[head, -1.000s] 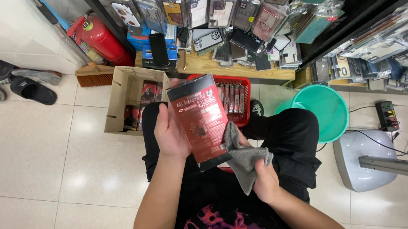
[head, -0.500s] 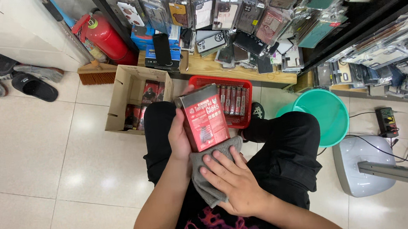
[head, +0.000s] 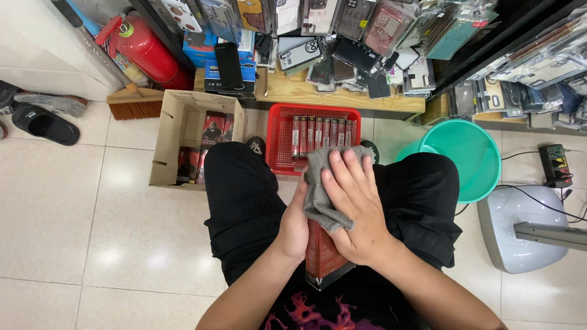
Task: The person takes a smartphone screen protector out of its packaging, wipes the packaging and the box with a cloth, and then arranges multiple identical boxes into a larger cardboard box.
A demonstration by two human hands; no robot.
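- The left hand [head: 292,222] grips a flat red packaged box [head: 325,260] from its left edge, holding it above the person's lap; only the box's lower part and bottom corner show below the hands.
- The right hand [head: 354,205] lies flat and spread over a grey cloth [head: 318,194], pressing it onto the box's face, fingers pointing away from the body.
- The cloth covers the upper part of the box and spills over its top edge, toward the red basket [head: 278,132].
- The person sits with both knees in black trousers; the box is between the thighs, with little room to either side.
- Just ahead of the knees stands the red basket with a row of red packages on edge; its near rim is close to the cloth.
- Left of it, an open cardboard carton [head: 169,136] holds more red packages, flaps up.
- To the right, a green plastic tub [head: 471,165] sits close to the right knee, and beyond it a grey stool base [head: 522,227] with cables.
- The tiled floor [head: 54,226] to the left is the widest open stretch.
- A wooden shelf edge [head: 305,91] with hanging phone cases [head: 337,15] bounds the far side; a red fire extinguisher [head: 145,51] stands at the far left corner.
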